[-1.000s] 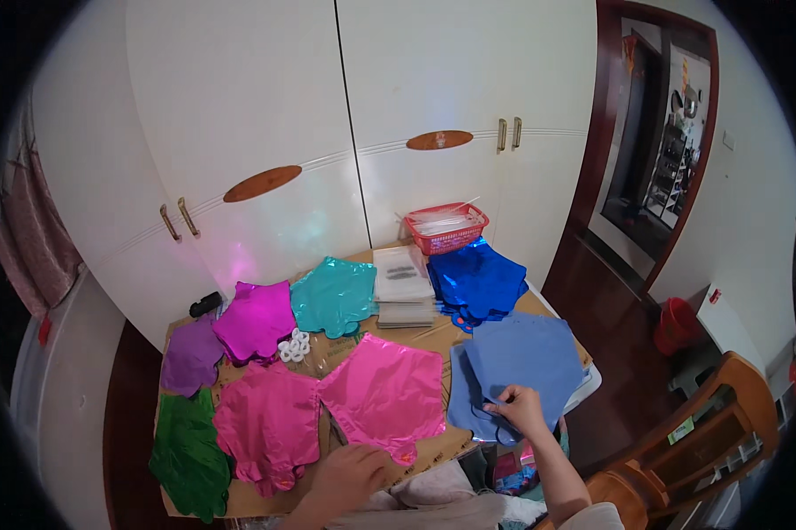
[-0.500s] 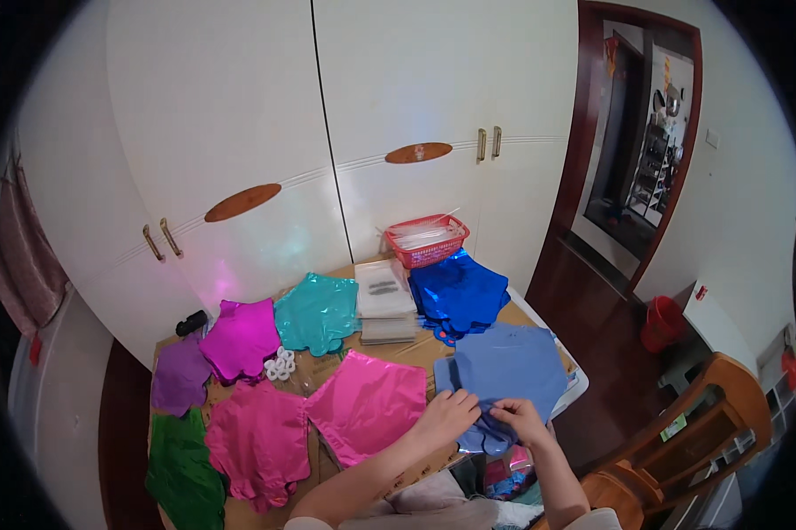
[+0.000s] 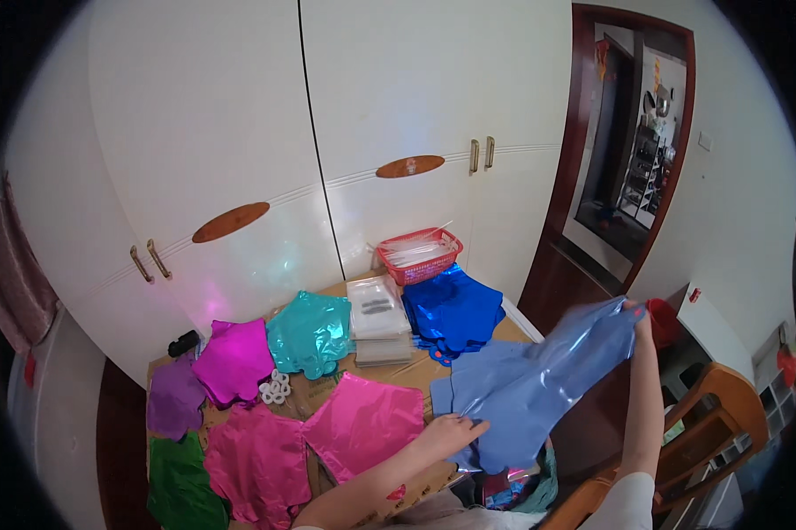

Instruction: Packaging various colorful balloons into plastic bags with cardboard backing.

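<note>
A shiny blue-grey foil balloon [image 3: 565,371], flat and uninflated, stretches up to the right from a pile of the same colour. My right hand [image 3: 636,318], raised at the right, is closed on its far corner. At the pile's near left edge, my left hand [image 3: 455,435] has its fingers closed over the blue-grey foil; how many layers they grip is hidden. Just left of that hand lies a pink foil balloon [image 3: 367,420]. Another pink pile [image 3: 255,459] sits further left. Dark blue foil balloons [image 3: 455,309] are stacked behind the blue-grey ones.
Teal [image 3: 309,331], magenta [image 3: 233,360], purple [image 3: 175,402] and green [image 3: 184,486] foil piles line the table's left side. White rolls [image 3: 275,389], clear plastic bags [image 3: 376,309] and a red basket of white sticks [image 3: 422,256] stand behind. A wooden chair [image 3: 724,415] is at the right.
My right hand has moved from the pile's near edge up and right, drawing the blue-grey foil balloon out with it. My left hand stays near the pile's edge.
</note>
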`<action>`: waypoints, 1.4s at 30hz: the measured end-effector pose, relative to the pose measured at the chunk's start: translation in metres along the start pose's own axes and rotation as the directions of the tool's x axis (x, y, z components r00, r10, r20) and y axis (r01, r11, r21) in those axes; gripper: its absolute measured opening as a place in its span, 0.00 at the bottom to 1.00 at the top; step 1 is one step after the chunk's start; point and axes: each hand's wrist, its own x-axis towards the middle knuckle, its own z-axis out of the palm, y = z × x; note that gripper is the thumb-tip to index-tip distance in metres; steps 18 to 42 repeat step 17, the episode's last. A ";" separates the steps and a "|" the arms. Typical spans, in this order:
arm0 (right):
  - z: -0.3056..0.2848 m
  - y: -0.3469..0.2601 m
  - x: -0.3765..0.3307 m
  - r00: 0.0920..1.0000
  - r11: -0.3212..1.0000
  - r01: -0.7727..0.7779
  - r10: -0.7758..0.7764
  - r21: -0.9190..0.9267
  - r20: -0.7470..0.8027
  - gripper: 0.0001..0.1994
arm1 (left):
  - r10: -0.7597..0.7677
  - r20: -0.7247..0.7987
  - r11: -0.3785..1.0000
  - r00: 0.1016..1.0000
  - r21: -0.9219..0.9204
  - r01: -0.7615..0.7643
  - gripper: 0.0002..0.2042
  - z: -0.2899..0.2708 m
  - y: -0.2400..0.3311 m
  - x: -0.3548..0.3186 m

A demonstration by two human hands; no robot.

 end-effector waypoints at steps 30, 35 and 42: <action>0.234 -0.071 0.045 0.811 0.418 0.520 -0.515 -0.745 0.277 0.10 | -0.150 0.091 0.983 0.985 0.121 0.138 0.11 -0.012 0.033 -0.003; 0.234 -0.071 0.045 0.811 0.418 0.520 -0.515 -0.745 0.277 0.10 | -0.150 0.091 0.983 0.985 0.121 0.138 0.11 -0.012 0.033 -0.003; 0.234 -0.071 0.045 0.811 0.418 0.520 -0.515 -0.745 0.277 0.10 | -0.150 0.091 0.983 0.985 0.121 0.138 0.11 -0.012 0.033 -0.003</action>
